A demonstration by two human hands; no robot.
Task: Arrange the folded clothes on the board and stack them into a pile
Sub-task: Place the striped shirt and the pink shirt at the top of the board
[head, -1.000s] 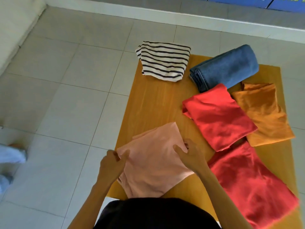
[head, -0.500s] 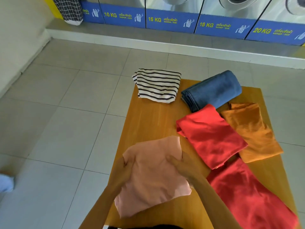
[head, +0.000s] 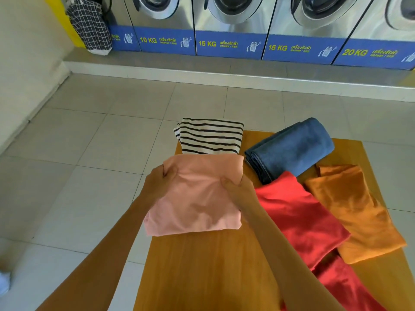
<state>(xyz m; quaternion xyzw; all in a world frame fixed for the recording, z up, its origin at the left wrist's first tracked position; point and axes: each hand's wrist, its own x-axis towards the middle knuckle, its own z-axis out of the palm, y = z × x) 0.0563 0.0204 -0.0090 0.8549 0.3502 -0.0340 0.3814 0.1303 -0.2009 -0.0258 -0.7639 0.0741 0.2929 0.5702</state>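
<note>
A folded pink cloth (head: 195, 198) hangs lifted above the wooden board (head: 208, 272). My left hand (head: 160, 182) grips its left edge and my right hand (head: 238, 189) grips its right edge. Its far edge covers the near edge of a folded black-and-white striped cloth (head: 210, 136) at the board's far left corner. Folded blue jeans (head: 292, 149) lie at the far middle. A red cloth (head: 298, 216) overlaps an orange cloth (head: 354, 209) on the right, and a second red cloth (head: 343, 288) lies nearer me.
The board rests on a grey tiled floor (head: 89, 158). A row of washing machines (head: 229, 25) stands on a raised step at the back. A checked laundry bag (head: 89, 23) leans at the back left. A white shoe (head: 4, 285) shows at the left edge.
Both hands have lifted the pink cloth off the near part of the board and carried it away from me, up to the striped cloth. My view has tilted up toward the machines.
</note>
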